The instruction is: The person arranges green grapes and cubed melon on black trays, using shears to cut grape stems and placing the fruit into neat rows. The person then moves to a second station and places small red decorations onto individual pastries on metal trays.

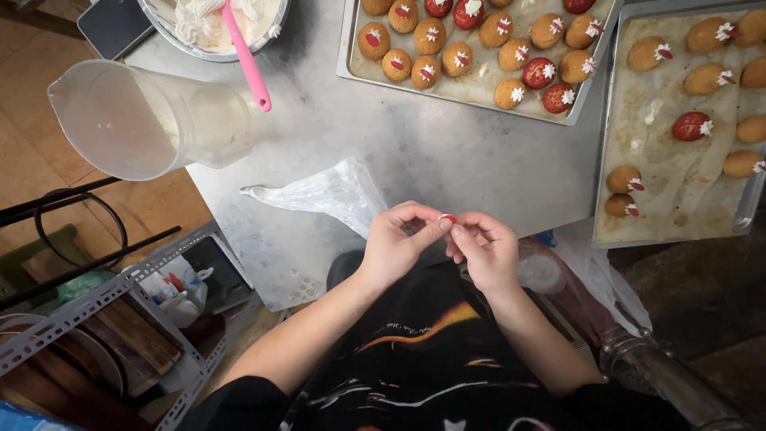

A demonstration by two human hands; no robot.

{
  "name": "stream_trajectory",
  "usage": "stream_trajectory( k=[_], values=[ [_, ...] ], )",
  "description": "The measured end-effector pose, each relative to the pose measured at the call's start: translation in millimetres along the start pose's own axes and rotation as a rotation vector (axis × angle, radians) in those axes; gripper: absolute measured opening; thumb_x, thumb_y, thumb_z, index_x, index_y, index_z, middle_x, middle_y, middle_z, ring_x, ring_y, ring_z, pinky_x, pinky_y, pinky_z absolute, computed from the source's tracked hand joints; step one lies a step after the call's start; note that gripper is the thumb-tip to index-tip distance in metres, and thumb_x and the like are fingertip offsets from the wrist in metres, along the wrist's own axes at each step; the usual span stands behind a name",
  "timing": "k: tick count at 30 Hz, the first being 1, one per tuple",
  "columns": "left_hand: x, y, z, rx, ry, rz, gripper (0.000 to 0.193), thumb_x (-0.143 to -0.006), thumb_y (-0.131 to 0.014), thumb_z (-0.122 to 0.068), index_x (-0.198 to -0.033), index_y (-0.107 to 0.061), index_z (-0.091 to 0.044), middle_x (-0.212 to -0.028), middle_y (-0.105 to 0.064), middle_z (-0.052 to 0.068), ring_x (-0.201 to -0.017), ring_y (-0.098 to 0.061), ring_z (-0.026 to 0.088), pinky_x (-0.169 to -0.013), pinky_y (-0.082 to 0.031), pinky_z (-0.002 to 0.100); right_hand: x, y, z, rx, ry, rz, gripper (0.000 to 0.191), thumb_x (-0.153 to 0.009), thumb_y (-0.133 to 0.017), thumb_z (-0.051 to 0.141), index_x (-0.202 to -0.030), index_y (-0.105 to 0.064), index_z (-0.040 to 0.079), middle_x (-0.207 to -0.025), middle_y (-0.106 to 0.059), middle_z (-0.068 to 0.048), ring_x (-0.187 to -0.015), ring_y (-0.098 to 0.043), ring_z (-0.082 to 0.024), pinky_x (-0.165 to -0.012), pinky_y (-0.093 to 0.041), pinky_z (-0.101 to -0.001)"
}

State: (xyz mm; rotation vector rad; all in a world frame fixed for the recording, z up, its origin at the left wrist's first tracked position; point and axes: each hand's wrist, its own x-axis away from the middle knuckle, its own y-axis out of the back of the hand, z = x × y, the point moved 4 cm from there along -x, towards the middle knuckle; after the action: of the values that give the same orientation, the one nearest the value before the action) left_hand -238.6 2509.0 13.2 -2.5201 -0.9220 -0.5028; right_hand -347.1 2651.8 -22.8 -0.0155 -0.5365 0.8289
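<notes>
Nearest, over the table's near edge: left hand [396, 243] and right hand [484, 249] meeting fingertip to fingertip, both pinched narrow on a small red, soft-looking piece [448, 217], probably light, slippery and easily crushed, best nipped gently by its rim. Just beyond, on the grey stone table [423, 152]: a crumpled clear plastic bag [331, 191] and a tall translucent plastic jug [136, 120] at the left edge. Farthest: two metal baking trays [594, 88] of round golden pastries [431, 36], a cream-filled bowl [171, 24] holding a pink spatula [247, 60].

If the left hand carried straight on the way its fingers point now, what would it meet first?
The left hand points right, toward the right hand. It would first meet the small red piece pinched between both hands' fingertips, then the right hand's fingers, which it nearly touches.
</notes>
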Motion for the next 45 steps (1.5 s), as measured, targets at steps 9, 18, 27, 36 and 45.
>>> stream_trajectory(
  k=[9, 18, 27, 36, 45],
  values=[
    [-3, 5, 12, -0.003, 0.008, -0.065, 0.011, -0.095, -0.077, -0.013, -0.096, -0.077, -0.003, -0.094, -0.072, 0.004, -0.085, -0.065, 0.009, -0.077, -0.053, 0.024, 1, 6, -1, 0.019, -0.040, -0.028, 0.011, -0.098, -0.066, 0.004, -0.106, -0.067, -0.003, -0.083, -0.070, -0.008, -0.063, -0.064, -0.012, -0.052, -0.049, -0.0234],
    [-10, -5, 14, 0.220, -0.048, 0.037, 0.037, -0.097, -0.071, 0.000, -0.129, -0.055, -0.002, -0.104, -0.073, 0.006, -0.097, -0.069, 0.012, -0.089, -0.055, 0.027, -1, 8, -4, 0.028, -0.064, -0.029, 0.011, -0.097, -0.067, 0.003, -0.106, -0.067, -0.004, -0.082, -0.069, -0.008, -0.062, -0.063, -0.011, -0.052, -0.049, -0.0224],
    [-31, 15, 36, 0.244, 0.024, -0.149, 0.036, -0.095, -0.072, 0.001, -0.125, -0.054, -0.003, -0.098, -0.071, 0.004, -0.091, -0.065, 0.010, -0.083, -0.052, 0.024, -18, 26, -13, -0.040, -0.145, -0.087, 0.010, -0.098, -0.066, 0.006, -0.103, -0.066, -0.003, -0.082, -0.069, -0.010, -0.060, -0.063, -0.013, -0.048, -0.046, -0.0243],
    [-24, 53, 64, 0.129, 0.166, -0.252, 0.028, -0.093, -0.070, -0.001, -0.119, -0.061, -0.003, -0.100, -0.070, 0.004, -0.094, -0.064, 0.010, -0.087, -0.051, 0.025, -147, 74, 15, -0.119, -0.097, -0.391, 0.017, -0.096, -0.072, 0.015, -0.104, -0.066, 0.002, -0.085, -0.065, -0.005, -0.059, -0.062, -0.013, -0.046, -0.043, -0.0257],
    [-25, 49, 81, 0.080, 0.279, -0.229, 0.026, -0.093, -0.071, -0.003, -0.117, -0.062, -0.002, -0.101, -0.070, 0.005, -0.094, -0.065, 0.011, -0.087, -0.052, 0.026, -192, 84, 37, -0.132, -0.148, -0.472, 0.017, -0.093, -0.074, 0.019, -0.102, -0.068, 0.005, -0.085, -0.065, -0.004, -0.059, -0.063, -0.012, -0.045, -0.043, -0.0259]
  ],
)
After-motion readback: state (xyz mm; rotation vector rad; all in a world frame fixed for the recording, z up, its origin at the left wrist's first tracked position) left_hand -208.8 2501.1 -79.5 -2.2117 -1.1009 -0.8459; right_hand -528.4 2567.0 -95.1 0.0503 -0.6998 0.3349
